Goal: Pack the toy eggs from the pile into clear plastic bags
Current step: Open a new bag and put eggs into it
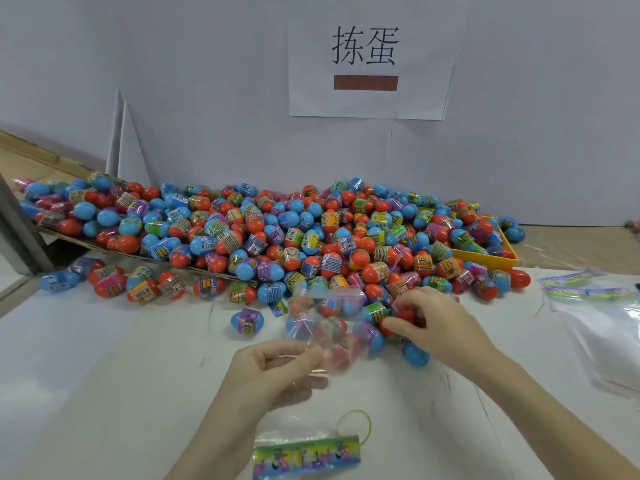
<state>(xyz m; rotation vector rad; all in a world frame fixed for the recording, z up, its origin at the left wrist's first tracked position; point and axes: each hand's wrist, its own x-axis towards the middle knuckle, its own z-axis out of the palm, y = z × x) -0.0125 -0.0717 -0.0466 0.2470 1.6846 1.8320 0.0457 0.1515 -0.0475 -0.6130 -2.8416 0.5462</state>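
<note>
The clear bag [322, 327] is motion-blurred; the yellow tray [485, 259] lies mostly buried.

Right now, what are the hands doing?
Left hand: holds a clear bag open.
Right hand: grips a red egg at the pile.

Two arms come up from the bottom of the frame. Both are bare, with no sleeves showing. The left hand [277, 370] and the right hand [436, 323] are bare too. The fingers look a bit blurry.
</note>
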